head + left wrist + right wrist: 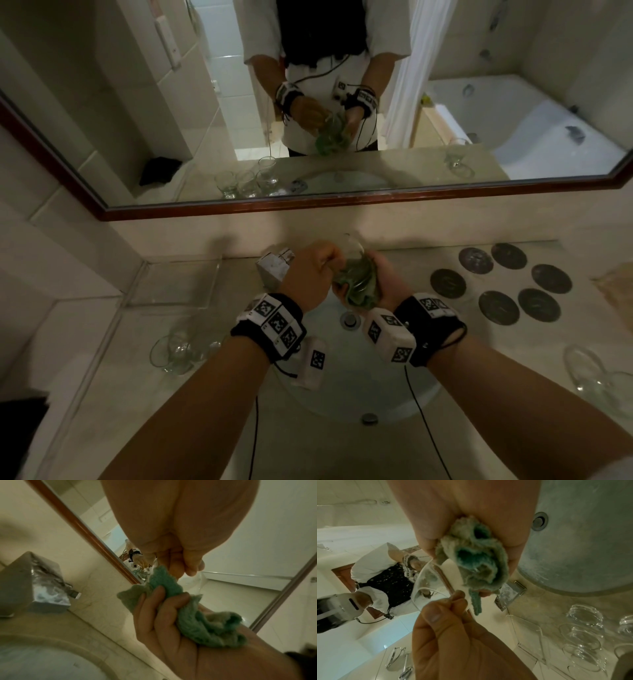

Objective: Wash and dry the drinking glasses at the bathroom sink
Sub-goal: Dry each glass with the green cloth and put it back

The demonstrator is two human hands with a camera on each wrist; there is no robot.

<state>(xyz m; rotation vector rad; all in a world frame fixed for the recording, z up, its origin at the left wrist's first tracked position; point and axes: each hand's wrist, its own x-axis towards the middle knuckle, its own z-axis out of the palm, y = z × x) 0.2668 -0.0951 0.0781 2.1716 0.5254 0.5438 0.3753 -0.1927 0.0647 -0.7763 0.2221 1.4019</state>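
Fuzzy green terry cloth [476, 563], clear glossy glass [428, 584], chrome tap [42, 585]

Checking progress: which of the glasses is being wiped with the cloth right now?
The glass held over the sink, pinched by the left hand against the right hand's green cloth; the others rest on the counter.

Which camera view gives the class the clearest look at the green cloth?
The right wrist view: the green cloth fills the centre, bunched in the right hand against the glass. The left wrist view shows it smaller, from the side; the head view shows only a small patch between both hands.
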